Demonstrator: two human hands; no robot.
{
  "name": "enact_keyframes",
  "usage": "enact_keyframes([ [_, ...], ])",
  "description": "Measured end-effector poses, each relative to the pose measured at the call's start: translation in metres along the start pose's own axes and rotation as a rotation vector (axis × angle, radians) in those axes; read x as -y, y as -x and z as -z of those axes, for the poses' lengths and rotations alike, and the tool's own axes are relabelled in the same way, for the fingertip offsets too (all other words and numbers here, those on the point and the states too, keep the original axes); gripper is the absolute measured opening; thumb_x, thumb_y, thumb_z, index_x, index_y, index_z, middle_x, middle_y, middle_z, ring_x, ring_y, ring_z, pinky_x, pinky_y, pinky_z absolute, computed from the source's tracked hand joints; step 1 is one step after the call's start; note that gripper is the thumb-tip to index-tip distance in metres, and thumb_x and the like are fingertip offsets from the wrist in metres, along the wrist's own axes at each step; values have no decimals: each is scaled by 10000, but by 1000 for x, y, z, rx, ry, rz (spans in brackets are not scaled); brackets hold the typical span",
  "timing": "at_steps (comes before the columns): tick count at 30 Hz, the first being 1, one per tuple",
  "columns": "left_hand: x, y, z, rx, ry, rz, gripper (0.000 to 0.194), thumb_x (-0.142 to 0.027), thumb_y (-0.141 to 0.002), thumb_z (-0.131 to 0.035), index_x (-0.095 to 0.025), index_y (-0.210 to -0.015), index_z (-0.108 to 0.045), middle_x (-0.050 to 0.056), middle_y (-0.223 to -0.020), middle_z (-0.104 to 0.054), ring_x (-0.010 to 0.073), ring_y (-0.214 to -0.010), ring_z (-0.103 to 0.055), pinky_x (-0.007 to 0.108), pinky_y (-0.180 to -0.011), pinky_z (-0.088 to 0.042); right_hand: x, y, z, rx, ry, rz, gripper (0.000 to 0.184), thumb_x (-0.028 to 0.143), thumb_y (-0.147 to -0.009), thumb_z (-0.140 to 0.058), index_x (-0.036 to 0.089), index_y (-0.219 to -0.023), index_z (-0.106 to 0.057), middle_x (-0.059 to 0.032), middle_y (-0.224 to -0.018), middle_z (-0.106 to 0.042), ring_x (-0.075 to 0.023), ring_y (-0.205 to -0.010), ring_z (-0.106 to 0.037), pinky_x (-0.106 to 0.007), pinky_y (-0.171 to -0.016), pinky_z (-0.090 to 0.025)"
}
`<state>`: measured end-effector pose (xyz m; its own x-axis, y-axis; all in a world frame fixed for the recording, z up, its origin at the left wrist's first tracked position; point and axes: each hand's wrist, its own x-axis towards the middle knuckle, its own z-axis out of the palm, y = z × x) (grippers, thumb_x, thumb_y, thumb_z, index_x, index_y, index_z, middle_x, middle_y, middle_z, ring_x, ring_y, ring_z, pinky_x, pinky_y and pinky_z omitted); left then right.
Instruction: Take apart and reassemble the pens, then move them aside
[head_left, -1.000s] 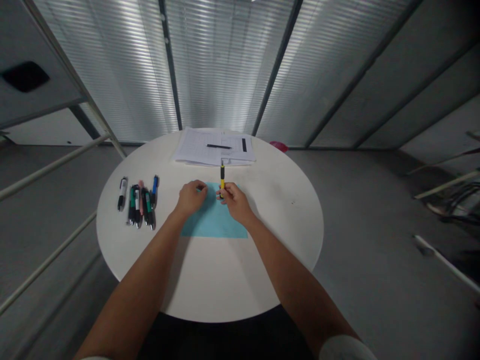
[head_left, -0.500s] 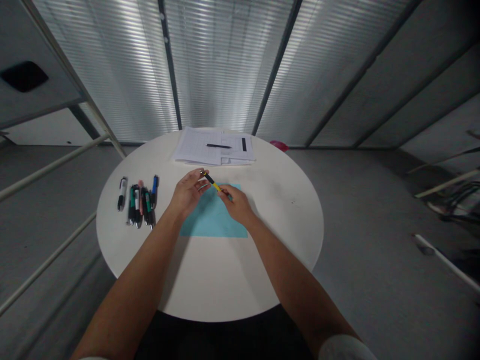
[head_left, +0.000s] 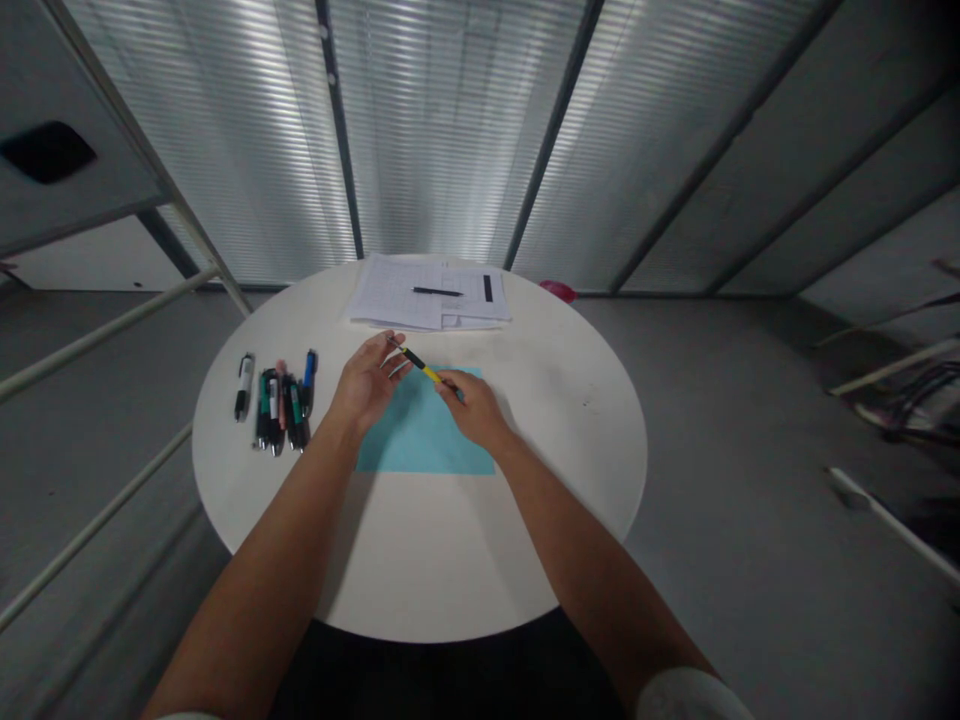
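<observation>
Yellow pen (head_left: 430, 373) grasped near one end in right hand (head_left: 475, 408), tilted above blue sheet (head_left: 431, 445) on white worktop (head_left: 420, 560); at its far left end, left hand (head_left: 364, 385) partly curled, grip too small to tell. Farther left, loose pens (head_left: 274, 405); at far side, papers (head_left: 386, 290) under black pen (head_left: 437, 292).

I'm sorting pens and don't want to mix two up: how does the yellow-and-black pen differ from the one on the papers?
The yellow-and-black pen has a bright yellow section; the black pen looks dark throughout. The first is gripped in the right hand, while the second lies untouched on the papers. Both are slim.
</observation>
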<state>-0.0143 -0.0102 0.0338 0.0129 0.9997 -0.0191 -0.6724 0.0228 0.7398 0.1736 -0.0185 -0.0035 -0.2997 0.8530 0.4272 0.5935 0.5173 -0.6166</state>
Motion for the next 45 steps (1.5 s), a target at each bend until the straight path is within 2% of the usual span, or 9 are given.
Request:
enact_keyframes([
  [15, -2, -1, 4, -2, 35, -13, 167, -305, -757, -718, -246, -907, -675, 11, -1078, -670, 147, -879, -624, 326, -879, -489, 3, 0, 2, 8, 25, -14, 253, 321, -948, -484, 234, -1118, -650, -33, -1001, -712, -174, -910, -622, -309, -857, -446],
  [23, 3, -1, 0, 19, -115, -87, 222, -329, -728, -743, -211, -897, -662, 33, -1053, -674, 139, -873, -644, 334, -872, -494, 6, -1, 4, 21, 65, -17, 246, 320, -945, -490, 241, -1102, -662, -33, -977, -719, -181, -893, -626, -317, -850, -447],
  [28, 7, -1, -1, -29, -206, -134, 233, -316, -702, -770, -178, -866, -678, 55, -990, -688, 135, -802, -650, 323, -805, -509, 3, -2, 3, 17, 76, -20, 250, 321, -943, -493, 242, -1112, -660, -39, -1003, -719, -184, -905, -627, -323, -857, -442],
  [32, 11, -3, 2, -63, -294, -198, 250, -348, -714, -758, -167, -873, -691, 65, -969, -698, 129, -757, -657, 310, -774, -516, 2, -2, 3, -25, 105, -28, 246, 327, -942, -498, 229, -1098, -662, -49, -1007, -715, -193, -926, -627, -335, -861, -435],
  [37, 11, -6, 7, -121, -349, -210, 277, -375, -703, -759, -170, -875, -690, 59, -952, -704, 140, -735, -672, 309, -747, -529, 2, -1, 4, -65, 93, -31, 239, 340, -945, -498, 242, -1091, -659, -52, -1030, -707, -199, -970, -628, -334, -864, -435],
  [45, 9, -5, 6, -100, -260, -161, 266, -360, -688, -782, -169, -842, -683, 50, -910, -686, 145, -727, -671, 326, -755, -522, 3, -1, 4, -109, 103, -43, 233, 340, -940, -509, 250, -1098, -656, -51, -1037, -699, -199, -967, -628, -336, -853, -425],
])
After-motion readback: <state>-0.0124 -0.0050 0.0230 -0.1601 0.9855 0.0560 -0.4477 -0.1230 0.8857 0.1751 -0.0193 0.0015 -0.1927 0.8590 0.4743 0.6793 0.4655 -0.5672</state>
